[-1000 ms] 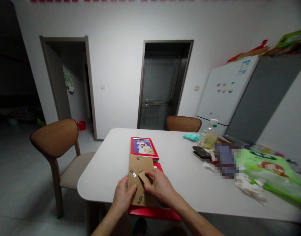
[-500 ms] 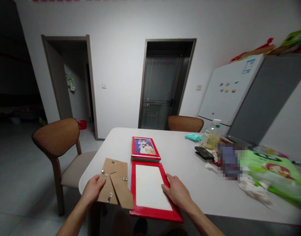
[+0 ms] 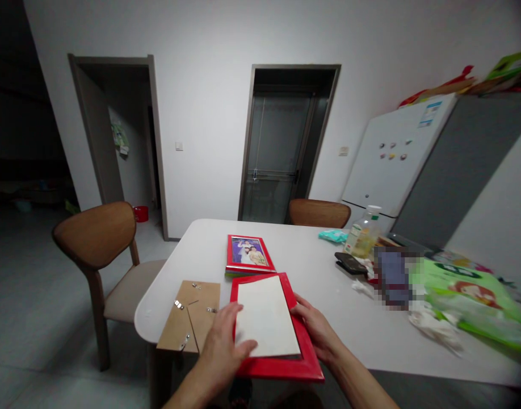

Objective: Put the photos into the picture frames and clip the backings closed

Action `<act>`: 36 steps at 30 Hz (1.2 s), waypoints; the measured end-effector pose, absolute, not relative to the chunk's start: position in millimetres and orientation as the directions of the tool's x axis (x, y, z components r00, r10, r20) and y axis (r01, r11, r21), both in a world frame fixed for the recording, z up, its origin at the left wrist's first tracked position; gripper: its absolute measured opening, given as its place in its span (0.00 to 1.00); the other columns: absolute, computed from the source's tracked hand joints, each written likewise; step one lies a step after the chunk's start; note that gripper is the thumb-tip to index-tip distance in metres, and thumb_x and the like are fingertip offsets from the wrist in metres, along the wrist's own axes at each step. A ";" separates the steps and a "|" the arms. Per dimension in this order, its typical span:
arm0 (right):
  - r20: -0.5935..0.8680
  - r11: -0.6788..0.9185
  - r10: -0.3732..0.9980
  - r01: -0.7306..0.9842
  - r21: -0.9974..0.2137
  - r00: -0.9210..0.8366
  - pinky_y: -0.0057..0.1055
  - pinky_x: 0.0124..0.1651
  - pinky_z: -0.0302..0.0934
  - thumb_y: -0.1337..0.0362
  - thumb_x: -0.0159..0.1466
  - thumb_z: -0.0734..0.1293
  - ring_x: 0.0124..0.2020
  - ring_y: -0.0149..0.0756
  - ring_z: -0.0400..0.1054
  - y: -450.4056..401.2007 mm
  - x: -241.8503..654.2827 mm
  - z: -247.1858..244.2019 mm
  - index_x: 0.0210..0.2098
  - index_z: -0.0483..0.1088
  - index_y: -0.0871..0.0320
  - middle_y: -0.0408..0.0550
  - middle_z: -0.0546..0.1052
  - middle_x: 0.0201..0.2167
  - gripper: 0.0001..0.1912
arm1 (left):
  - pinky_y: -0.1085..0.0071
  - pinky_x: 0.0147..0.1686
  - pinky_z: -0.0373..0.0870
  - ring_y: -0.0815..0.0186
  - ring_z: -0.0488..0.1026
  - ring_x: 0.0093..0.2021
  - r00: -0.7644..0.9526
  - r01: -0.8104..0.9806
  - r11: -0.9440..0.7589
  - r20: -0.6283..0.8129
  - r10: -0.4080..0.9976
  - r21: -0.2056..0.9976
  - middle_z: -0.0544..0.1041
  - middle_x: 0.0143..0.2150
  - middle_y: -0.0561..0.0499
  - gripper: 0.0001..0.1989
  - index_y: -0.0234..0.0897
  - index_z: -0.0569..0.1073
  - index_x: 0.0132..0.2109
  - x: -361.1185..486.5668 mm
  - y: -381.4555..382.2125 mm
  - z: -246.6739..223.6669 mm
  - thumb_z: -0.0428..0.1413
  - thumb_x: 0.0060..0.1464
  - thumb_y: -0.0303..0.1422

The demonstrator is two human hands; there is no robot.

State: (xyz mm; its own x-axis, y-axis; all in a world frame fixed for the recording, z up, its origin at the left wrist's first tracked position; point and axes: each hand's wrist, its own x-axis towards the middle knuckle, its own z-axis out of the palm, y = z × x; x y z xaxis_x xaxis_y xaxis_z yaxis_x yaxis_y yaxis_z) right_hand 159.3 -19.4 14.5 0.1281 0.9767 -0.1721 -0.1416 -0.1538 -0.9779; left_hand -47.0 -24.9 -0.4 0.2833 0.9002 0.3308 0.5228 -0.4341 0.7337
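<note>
A red picture frame (image 3: 281, 368) lies face down at the table's near edge, with a white sheet (image 3: 267, 318) in its back. The sheet sits askew, partly over the frame's top edge. My right hand (image 3: 318, 332) grips the frame's right side, thumb on top and the other fingers mostly hidden. My left hand (image 3: 224, 338) is over the frame's left side, thumb and fingers apart, touching the sheet. Left of it lies the brown backing board (image 3: 181, 318) with metal clips, overhanging the edge. Behind, another red frame (image 3: 254, 255) shows a photo of people.
On the table's (image 3: 303, 247) right are a black wallet-like item (image 3: 351, 263), a bottle (image 3: 362, 233), crumpled tissues (image 3: 437, 329) and a green package (image 3: 477, 295). A wooden chair (image 3: 96, 236) stands at the left, another chair (image 3: 320, 213) behind the table.
My left hand has let go of the backing board, now lying on the table, and moved right onto the white sheet. The sheet has shifted askew, and the frame is turned slightly.
</note>
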 end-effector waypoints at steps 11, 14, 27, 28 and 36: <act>-0.127 -0.109 0.976 -0.109 -0.988 0.178 0.21 0.20 0.56 0.67 0.44 0.67 0.16 0.25 0.62 -20.1 165.8 23.3 0.48 0.59 0.59 0.37 0.71 0.18 0.30 | 0.66 0.41 0.66 0.63 0.68 0.40 0.298 0.486 -0.658 0.599 0.743 0.575 0.70 0.41 0.46 0.24 0.34 0.59 0.51 -21.2 -42.2 32.7 0.45 0.44 0.22; -0.143 -0.163 0.965 0.075 -0.984 0.218 0.23 0.21 0.57 0.67 0.46 0.63 0.18 0.28 0.64 -13.0 180.3 10.0 0.44 0.63 0.62 0.41 0.73 0.21 0.24 | 0.67 0.35 0.68 0.63 0.70 0.36 0.018 0.466 -0.445 0.495 0.869 0.765 0.70 0.40 0.46 0.22 0.34 0.59 0.51 -50.7 -33.7 28.8 0.46 0.46 0.26; 0.161 -0.187 0.944 0.872 -0.453 0.287 0.28 0.38 0.56 0.62 0.52 0.56 0.36 0.40 0.68 1.1 197.2 -24.3 0.39 0.70 0.63 0.55 0.75 0.35 0.19 | 0.66 0.42 0.61 0.60 0.67 0.44 0.055 0.807 -0.206 0.276 0.960 0.554 0.71 0.43 0.45 0.17 0.35 0.64 0.47 -101.3 -33.0 -12.8 0.46 0.47 0.30; 0.168 -0.186 0.945 0.884 -0.429 0.280 0.28 0.38 0.56 0.62 0.52 0.56 0.36 0.40 0.68 1.0 196.9 -25.4 0.38 0.70 0.63 0.55 0.75 0.35 0.19 | 0.65 0.42 0.60 0.60 0.67 0.43 0.083 0.843 -0.224 0.295 0.952 0.488 0.72 0.42 0.46 0.16 0.35 0.66 0.45 -101.3 -33.8 -11.5 0.46 0.47 0.30; 0.204 -0.192 0.941 0.922 -0.335 0.270 0.29 0.38 0.56 0.61 0.53 0.56 0.36 0.40 0.68 1.2 195.7 -29.0 0.38 0.70 0.63 0.57 0.74 0.35 0.19 | 0.62 0.40 0.59 0.58 0.66 0.42 0.142 0.934 -0.245 0.358 0.923 0.259 0.72 0.38 0.47 0.13 0.37 0.68 0.42 -99.1 -37.9 -9.7 0.47 0.48 0.31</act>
State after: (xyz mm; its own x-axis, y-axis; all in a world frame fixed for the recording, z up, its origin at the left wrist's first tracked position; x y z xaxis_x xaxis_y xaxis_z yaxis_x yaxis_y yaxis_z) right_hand 195.7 1.2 -29.0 0.2700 0.9411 0.2036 0.9223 -0.1920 -0.3355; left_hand -99.1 -37.9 -9.7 0.1424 0.9229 0.3578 0.9342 -0.2447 0.2594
